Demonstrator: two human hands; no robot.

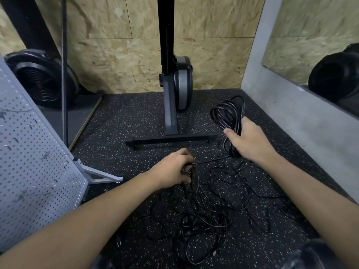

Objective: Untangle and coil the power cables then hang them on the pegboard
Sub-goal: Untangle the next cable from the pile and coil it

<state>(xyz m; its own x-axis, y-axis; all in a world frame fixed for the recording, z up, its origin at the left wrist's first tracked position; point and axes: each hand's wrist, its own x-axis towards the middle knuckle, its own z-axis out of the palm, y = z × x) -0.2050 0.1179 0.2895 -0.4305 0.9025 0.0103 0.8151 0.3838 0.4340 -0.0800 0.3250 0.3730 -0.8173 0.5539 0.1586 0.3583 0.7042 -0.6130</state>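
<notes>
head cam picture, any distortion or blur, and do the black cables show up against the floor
Head view: wide-angle bending tilts the pegboard and grey wall outward; light is dim and even, no glare; the chipboard wall at top is slightly smeared; the tangled cables blend into the dark speckled floor.

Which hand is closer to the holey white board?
Left. The left hand grips a cable strand a little right of the pegboard; the right hand holds the coiled cable farther right, by the grey wall.

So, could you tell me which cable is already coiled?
The bundle in the right hand, looped neatly; the others sprawl tangled on the floor.
</notes>
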